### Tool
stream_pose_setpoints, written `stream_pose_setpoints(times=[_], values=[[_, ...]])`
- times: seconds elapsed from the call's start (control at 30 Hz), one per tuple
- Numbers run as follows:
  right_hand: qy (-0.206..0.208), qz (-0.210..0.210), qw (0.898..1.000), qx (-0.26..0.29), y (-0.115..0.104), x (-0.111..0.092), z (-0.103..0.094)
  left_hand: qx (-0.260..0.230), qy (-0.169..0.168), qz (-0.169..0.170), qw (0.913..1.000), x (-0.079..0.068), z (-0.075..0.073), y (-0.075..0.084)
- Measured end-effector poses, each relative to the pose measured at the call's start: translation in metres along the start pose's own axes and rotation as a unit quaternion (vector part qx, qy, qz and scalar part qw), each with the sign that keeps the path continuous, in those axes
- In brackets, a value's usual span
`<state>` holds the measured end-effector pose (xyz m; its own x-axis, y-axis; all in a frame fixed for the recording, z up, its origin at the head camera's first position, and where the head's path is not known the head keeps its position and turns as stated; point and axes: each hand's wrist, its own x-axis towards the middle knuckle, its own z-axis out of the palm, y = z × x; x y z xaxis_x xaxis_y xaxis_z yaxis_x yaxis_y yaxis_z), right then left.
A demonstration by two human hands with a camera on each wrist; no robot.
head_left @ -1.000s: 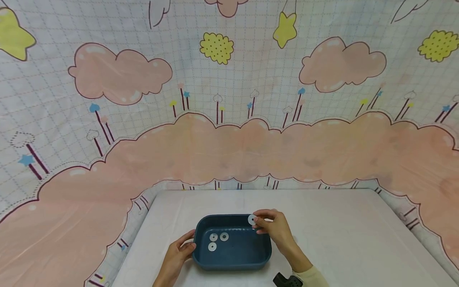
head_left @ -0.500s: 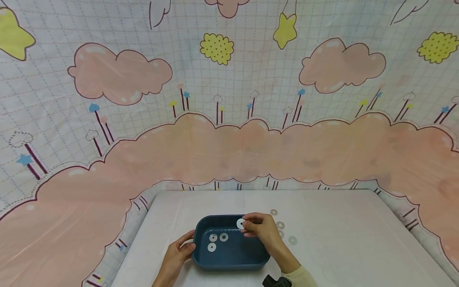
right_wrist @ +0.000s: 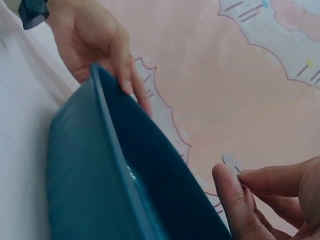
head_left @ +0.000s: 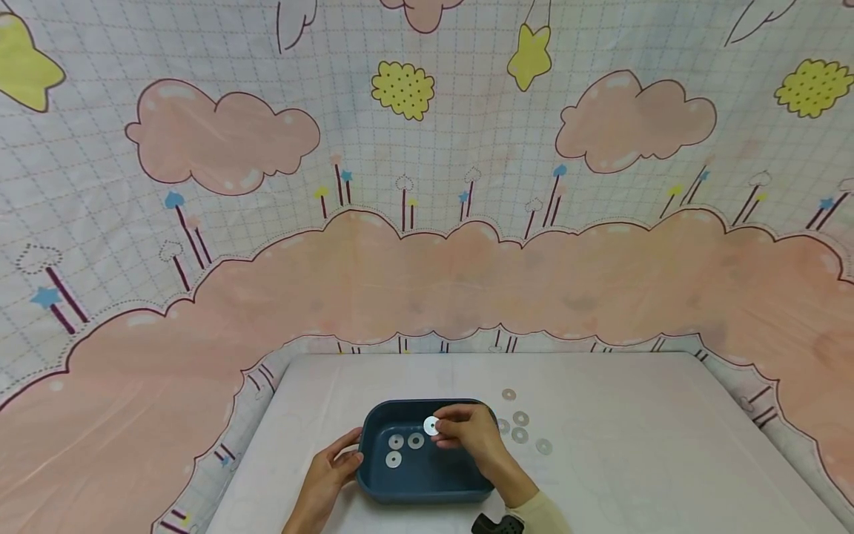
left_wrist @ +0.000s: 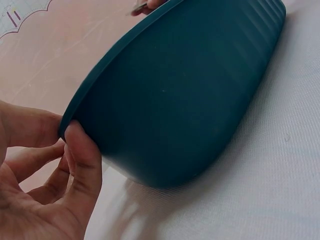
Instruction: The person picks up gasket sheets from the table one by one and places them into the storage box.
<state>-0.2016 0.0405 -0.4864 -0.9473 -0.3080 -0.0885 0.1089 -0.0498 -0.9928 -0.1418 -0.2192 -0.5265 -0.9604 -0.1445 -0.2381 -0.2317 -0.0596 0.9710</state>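
While left hand (head_left: 325, 473) pinches tray (head_left: 427, 495) at left end, right hand (head_left: 472, 436) pinches washer (head_left: 429, 425) over it, right of three washers inside (head_left: 416, 441).

My left hand (head_left: 325, 472) is bent into a grip, thumb set against the fingers, with the left forearm (head_left: 302, 517) rising from below. My right hand (head_left: 470, 434) points leftward in a pinch, thumb opposing the index finger, its right forearm (head_left: 517, 485) slanting back toward the lower right.

Three pale ring-shaped discs (head_left: 411, 441) lie flat in the blue tray (head_left: 427, 480), a fourth disc (head_left: 427, 426) held above.
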Motion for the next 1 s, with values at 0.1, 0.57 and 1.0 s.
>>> stream_pose_setpoints(times=[0.1, 0.57, 1.0], values=[[-0.003, 0.004, 1.0, -0.006, 0.002, 0.002, 0.004, 0.001, -0.001, 0.001, 1.0, 0.0, 0.0, 0.0], [-0.025, 0.05, 0.998, -0.033, 0.014, 0.007, 0.024, 0.002, 0.005, 0.001, 1.0, 0.001, 0.001, -0.001], [-0.016, 0.098, 0.993, -0.069, 0.025, 0.016, 0.032, 0.014, -0.009, 0.005, 0.9999, 0.002, -0.002, -0.002]])
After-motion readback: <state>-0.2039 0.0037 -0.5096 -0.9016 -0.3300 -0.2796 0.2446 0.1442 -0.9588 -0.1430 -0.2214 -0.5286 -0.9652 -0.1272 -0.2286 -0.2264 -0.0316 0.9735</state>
